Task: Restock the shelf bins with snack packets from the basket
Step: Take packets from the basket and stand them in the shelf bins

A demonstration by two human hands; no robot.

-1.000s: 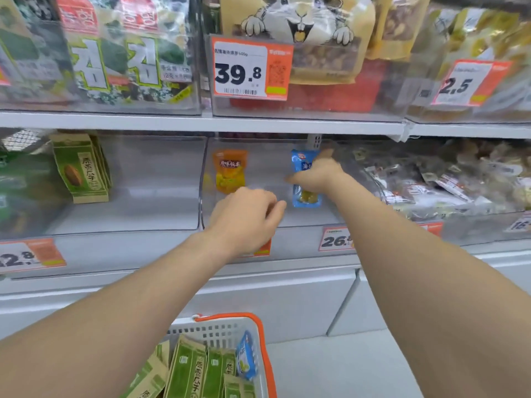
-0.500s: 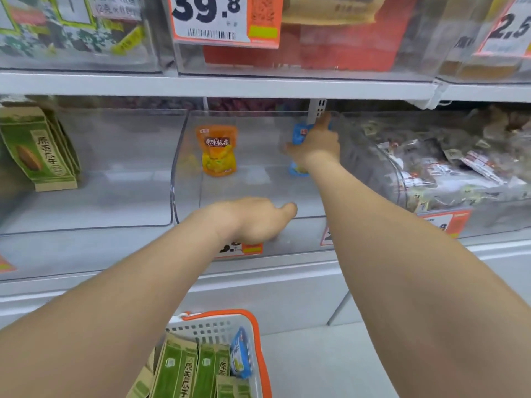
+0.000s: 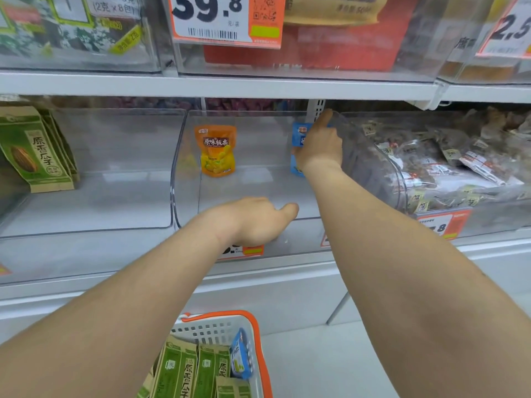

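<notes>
One blue packet stands upright at two o'clock inside the clear middle bin, the right hand with its fingers clamped on it, forefinger pointing up. An orange packet stands at eleven o'clock. At six o'clock the left hand rests on the bin's front lip; its fingers are hidden, so I cannot tell whether they are apart or together. Farther toward six, the basket holds green packets.

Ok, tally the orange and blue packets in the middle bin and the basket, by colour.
Orange packet: 1, in the middle bin.
Blue packet: 2, one in that bin held by the right hand, one in the basket.
Total: 3.
</notes>
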